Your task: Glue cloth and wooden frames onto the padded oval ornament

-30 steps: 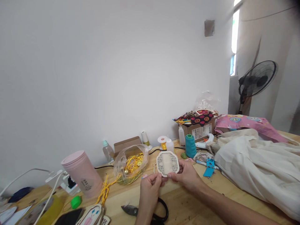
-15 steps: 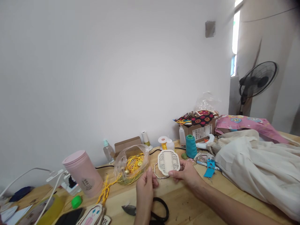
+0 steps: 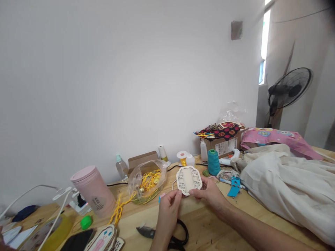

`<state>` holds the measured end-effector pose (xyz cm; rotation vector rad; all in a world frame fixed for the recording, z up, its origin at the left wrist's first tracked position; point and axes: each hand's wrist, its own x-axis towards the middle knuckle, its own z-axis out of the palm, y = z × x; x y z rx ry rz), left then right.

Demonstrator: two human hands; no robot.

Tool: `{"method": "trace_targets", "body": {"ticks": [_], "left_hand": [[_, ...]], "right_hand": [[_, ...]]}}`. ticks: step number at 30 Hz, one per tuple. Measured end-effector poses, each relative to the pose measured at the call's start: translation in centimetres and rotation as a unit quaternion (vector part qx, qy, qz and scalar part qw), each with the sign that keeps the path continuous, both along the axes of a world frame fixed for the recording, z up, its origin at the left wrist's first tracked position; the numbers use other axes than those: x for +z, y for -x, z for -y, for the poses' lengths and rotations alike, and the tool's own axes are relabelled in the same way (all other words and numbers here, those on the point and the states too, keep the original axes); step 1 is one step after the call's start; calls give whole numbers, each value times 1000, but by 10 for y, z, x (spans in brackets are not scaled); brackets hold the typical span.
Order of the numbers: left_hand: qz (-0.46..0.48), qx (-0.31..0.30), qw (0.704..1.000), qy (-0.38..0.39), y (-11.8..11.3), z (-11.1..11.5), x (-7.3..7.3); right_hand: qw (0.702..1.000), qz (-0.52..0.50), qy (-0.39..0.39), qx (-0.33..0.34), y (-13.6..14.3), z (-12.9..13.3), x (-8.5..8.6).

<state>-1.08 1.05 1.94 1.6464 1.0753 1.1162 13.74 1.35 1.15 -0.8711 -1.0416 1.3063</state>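
Observation:
A pale wooden lattice plaque (image 3: pixel 188 179) with cut-out corner patterns is held upright above the table. My right hand (image 3: pixel 209 195) grips its lower right edge, thumb in front and fingers behind. My left hand (image 3: pixel 169 209) is closed at the lower left edge, thumb and fingers pinched against the plaque. A thin light cord (image 3: pixel 173 184) shows beside the plaque's left side, its lower part hidden by my left hand. Something small, blue and pink (image 3: pixel 161 197) peeks out behind that hand. Black-handled scissors (image 3: pixel 180 237) lie partly under my left forearm.
Left of my hands are a plastic bag (image 3: pixel 148 177) of yellow cords and bells, a pink tumbler (image 3: pixel 92 191), a green cap (image 3: pixel 86 222) and a phone (image 3: pixel 77 240). Right are a teal thread cone (image 3: pixel 214 163), a cardboard box (image 3: pixel 222 146) and white cloth (image 3: pixel 285 188).
My left hand has moved right and up to the plaque's lower left edge, its fingers closing there. The cord loop is now mostly covered. My right hand keeps its hold.

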Motion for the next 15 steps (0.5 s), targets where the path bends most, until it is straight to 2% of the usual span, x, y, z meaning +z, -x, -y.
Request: {"method": "trace_targets", "body": {"ticks": [8,15], "left_hand": [[-30,14,999,-3,1,-2,1],[-46,9,999,-16,3,0,1]], "right_hand": [[998,30,-1,54,-1,2,-3],[997,29,3,72,-1,1,-6]]}}
